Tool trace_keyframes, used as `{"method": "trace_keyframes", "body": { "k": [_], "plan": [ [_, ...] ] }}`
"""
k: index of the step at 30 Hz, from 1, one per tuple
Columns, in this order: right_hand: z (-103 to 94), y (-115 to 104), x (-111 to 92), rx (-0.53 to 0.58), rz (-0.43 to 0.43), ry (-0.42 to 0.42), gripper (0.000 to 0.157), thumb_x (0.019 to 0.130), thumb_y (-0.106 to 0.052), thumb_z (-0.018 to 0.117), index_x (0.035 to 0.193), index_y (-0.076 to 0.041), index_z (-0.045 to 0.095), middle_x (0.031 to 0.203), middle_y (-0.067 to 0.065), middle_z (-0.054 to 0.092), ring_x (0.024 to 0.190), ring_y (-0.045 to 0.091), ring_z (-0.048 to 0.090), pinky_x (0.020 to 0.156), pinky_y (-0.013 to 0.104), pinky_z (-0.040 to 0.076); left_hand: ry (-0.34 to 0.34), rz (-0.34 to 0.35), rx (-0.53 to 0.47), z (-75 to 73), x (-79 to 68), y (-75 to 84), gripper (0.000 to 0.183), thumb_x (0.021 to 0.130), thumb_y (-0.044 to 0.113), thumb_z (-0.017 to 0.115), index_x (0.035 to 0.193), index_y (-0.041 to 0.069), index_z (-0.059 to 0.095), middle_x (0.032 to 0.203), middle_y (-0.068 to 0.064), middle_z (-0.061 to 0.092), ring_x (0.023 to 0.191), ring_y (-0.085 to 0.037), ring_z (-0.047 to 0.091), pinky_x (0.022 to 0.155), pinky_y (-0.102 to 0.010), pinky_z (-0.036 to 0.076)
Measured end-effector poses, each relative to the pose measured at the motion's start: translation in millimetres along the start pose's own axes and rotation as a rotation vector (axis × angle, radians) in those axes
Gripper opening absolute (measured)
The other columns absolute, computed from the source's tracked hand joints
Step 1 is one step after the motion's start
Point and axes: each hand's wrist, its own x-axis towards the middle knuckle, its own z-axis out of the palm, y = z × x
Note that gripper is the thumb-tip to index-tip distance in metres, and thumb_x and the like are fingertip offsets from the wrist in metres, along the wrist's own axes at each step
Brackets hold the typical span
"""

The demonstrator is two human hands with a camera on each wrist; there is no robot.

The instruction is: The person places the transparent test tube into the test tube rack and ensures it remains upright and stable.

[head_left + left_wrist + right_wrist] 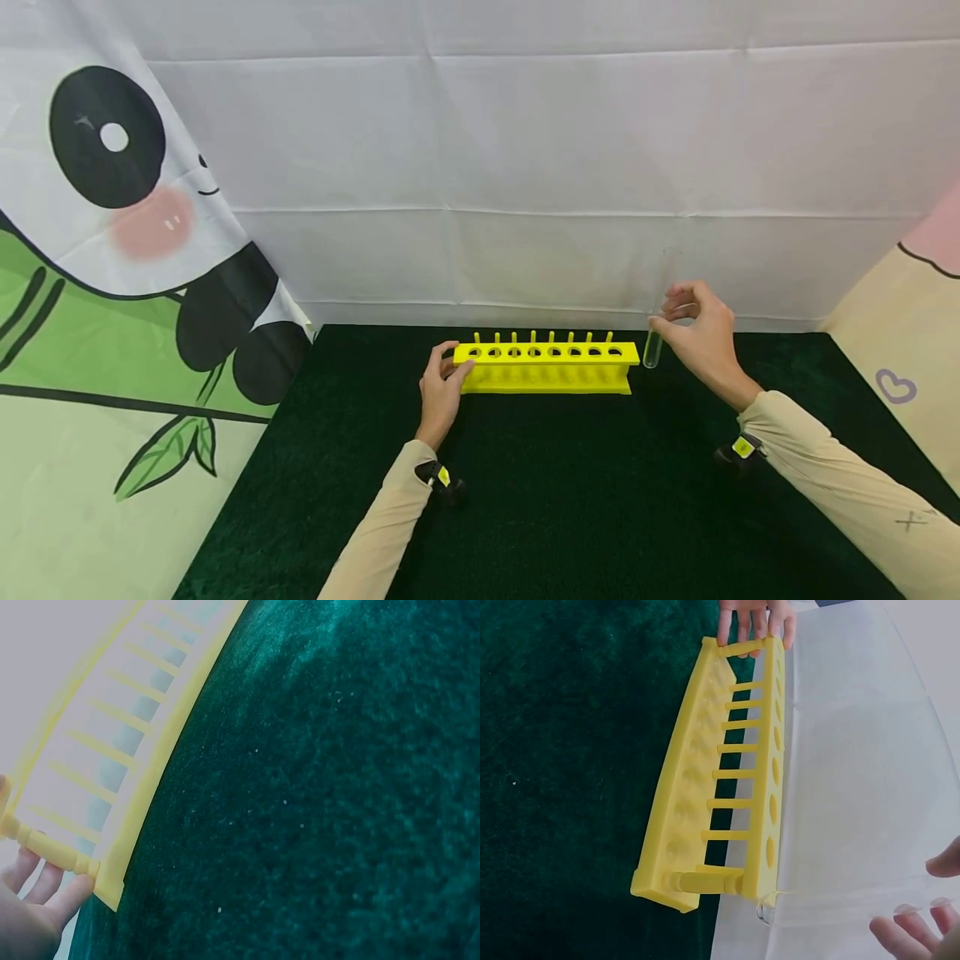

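A yellow test tube rack (546,387) stands upright on the dark green cloth, with a row of holes in its top bar and pegs behind. At its left end my left hand (441,390) grips the rack, thumb in front and fingers behind; the left wrist view shows the fingers (69,900) round the end post. My right hand (701,333) pinches a clear glass test tube (652,348) between thumb and fingers, just off the rack's right end. The tube is nearly upright, its rounded bottom low, close beside the top bar in the right wrist view.
The green cloth (570,500) covers the table in front of the rack. Close behind rises a white cloth backdrop (555,167). A panda-printed cloth (150,250) hangs at the left and a cream printed one (892,350) at the right.
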Motion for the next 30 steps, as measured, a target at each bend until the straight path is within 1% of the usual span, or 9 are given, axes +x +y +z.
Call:
{"method": "trace_keyframes", "body": {
  "k": [2,4,8,12,14,16,19,22,30],
  "plan": [
    [0.1,-0.6,0.5,0.003,0.001,-0.001,0.036,0.083,-0.008,0.070,0.112,0.003,0.052,0.096,0.015,0.058,0.081,0.023,0.057,0.075,0.021,0.045,-0.001,-0.006,0.001,0.3,0.0,0.2,0.037,0.091,0.030,0.061,0.126,0.030,0.049,0.123,-0.006,0.058,0.105,-0.022,0.057,0.093,-0.041,0.046],
    [0.4,-1.1,1.0,0.005,0.001,-0.002,0.036,0.083,-0.009,0.070,0.112,0.003,0.051,0.096,0.015,0.058,0.081,0.023,0.057,0.075,0.020,0.044,-0.001,-0.009,0.000,0.5,-0.1,0.2,0.037,0.091,0.030,0.061,0.126,0.031,0.049,0.123,-0.007,0.058,0.105,-0.022,0.057,0.093,-0.041,0.046],
    [0.8,-2.1,2.5,0.009,0.006,0.001,0.036,0.083,-0.010,0.070,0.112,0.003,0.052,0.096,0.015,0.058,0.082,0.023,0.057,0.075,0.023,0.044,0.001,-0.008,-0.006,0.5,-0.6,0.7,0.037,0.091,0.029,0.061,0.127,0.029,0.049,0.123,-0.007,0.059,0.105,-0.022,0.057,0.093,-0.041,0.046],
    [1.2,-3.0,3.9,0.012,0.006,0.003,0.036,0.083,-0.010,0.070,0.112,0.003,0.052,0.096,0.015,0.058,0.082,0.024,0.058,0.076,0.026,0.046,0.004,0.001,-0.004,0.7,-1.1,0.5,0.040,0.091,0.029,0.061,0.129,0.024,0.049,0.121,-0.007,0.059,0.104,-0.022,0.057,0.093,-0.041,0.046],
    [1.4,-3.5,4.4,0.012,0.003,0.003,0.036,0.083,-0.009,0.070,0.112,0.003,0.052,0.096,0.016,0.058,0.082,0.024,0.058,0.077,0.031,0.047,0.007,0.002,-0.003,0.8,-1.4,0.4,0.040,0.091,0.029,0.061,0.129,0.024,0.049,0.121,-0.007,0.060,0.104,-0.022,0.057,0.093,-0.041,0.046],
    [1.7,-3.8,4.7,0.013,-0.002,0.004,0.036,0.083,-0.008,0.070,0.112,0.003,0.051,0.096,0.016,0.058,0.082,0.025,0.058,0.078,0.031,0.047,0.007,0.002,-0.002,0.7,-1.7,0.5,0.039,0.091,0.028,0.061,0.128,0.026,0.049,0.121,-0.007,0.060,0.104,-0.022,0.057,0.092,-0.041,0.046],
    [2.2,-3.9,5.6,0.014,-0.006,0.009,0.036,0.082,-0.006,0.070,0.112,0.003,0.051,0.096,0.016,0.058,0.082,0.025,0.057,0.076,0.025,0.046,0.007,0.001,-0.001,0.6,-2.1,1.0,0.037,0.091,0.028,0.061,0.126,0.029,0.049,0.121,-0.006,0.060,0.104,-0.022,0.057,0.092,-0.041,0.046],
    [3.5,-4.1,6.8,0.015,-0.007,0.013,0.036,0.082,-0.005,0.070,0.112,0.003,0.052,0.095,0.016,0.057,0.081,0.023,0.057,0.074,0.018,0.043,0.010,0.004,0.002,0.6,-2.4,1.3,0.037,0.091,0.029,0.061,0.126,0.030,0.049,0.121,-0.006,0.060,0.104,-0.022,0.057,0.092,-0.041,0.046],
    [8.2,-3.8,9.2,0.013,-0.007,0.008,0.037,0.081,-0.007,0.071,0.112,0.002,0.052,0.095,0.015,0.058,0.080,0.020,0.056,0.074,0.017,0.044,0.007,0.001,0.002,0.2,-2.4,1.0,0.038,0.091,0.028,0.061,0.128,0.026,0.049,0.122,-0.007,0.060,0.104,-0.022,0.057,0.092,-0.041,0.046]
  ]
}}
